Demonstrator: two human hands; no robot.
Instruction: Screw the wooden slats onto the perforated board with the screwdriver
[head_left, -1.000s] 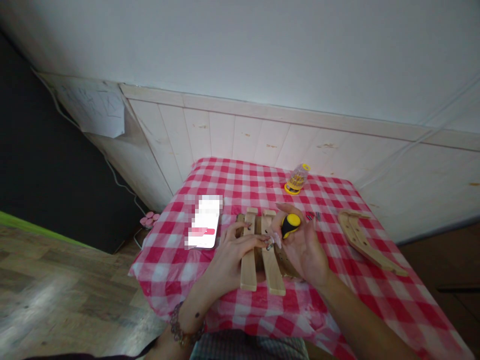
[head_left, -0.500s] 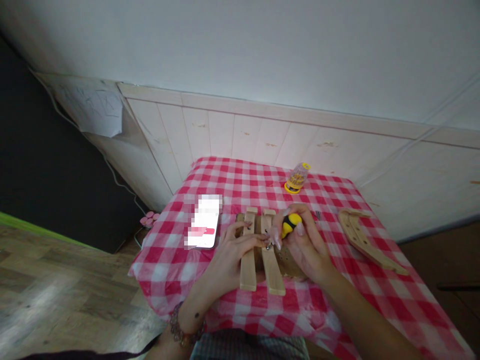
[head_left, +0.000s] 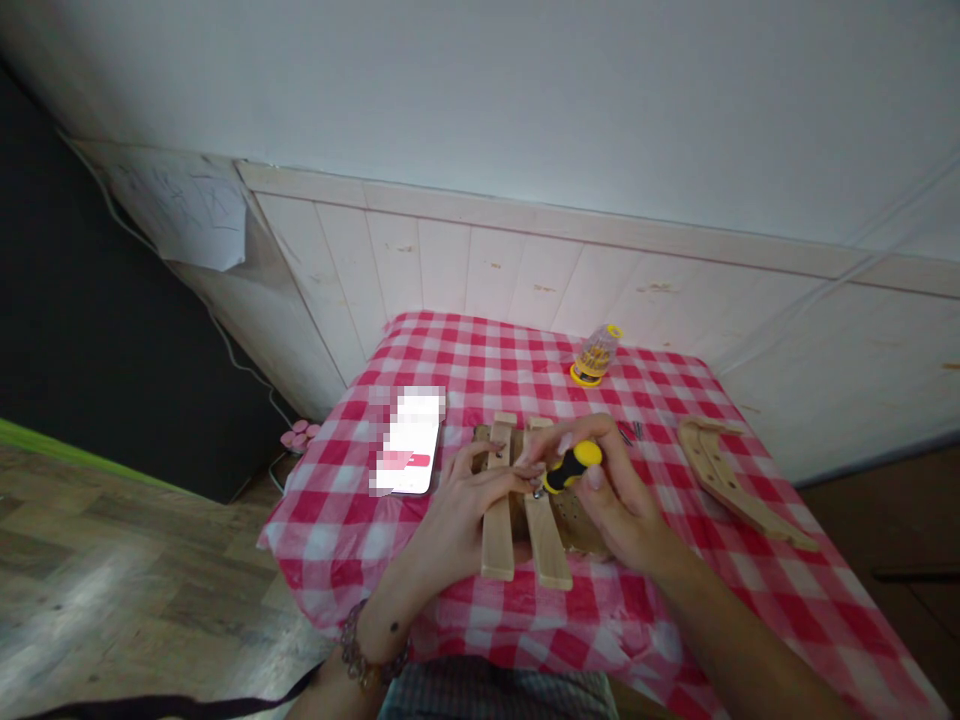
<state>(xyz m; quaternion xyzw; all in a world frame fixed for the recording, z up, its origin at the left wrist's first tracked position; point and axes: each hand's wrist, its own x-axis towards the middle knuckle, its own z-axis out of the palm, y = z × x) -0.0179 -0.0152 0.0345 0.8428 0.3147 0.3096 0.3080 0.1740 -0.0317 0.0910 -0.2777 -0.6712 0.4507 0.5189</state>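
Observation:
A wooden assembly with two pale slats (head_left: 499, 520) lies on the red-and-white checked tablecloth (head_left: 465, 370) in front of me. My left hand (head_left: 457, 515) rests flat across the slats, fingers stretched out, fingertips by a screw. My right hand (head_left: 611, 495) is closed round a short yellow-and-black screwdriver (head_left: 571, 465), whose tip points left and down at the right slat, close to the left fingertips.
A phone (head_left: 409, 455) with a lit screen lies left of the slats. A yellow bit holder (head_left: 592, 357) stands at the back. A few loose screws (head_left: 628, 432) and curved wooden parts (head_left: 731, 485) lie at the right. White panelled wall behind; floor drops off left.
My right hand has closed round the screwdriver and tipped it from upright in the palm down to the slat. The left hand has stayed on the slats.

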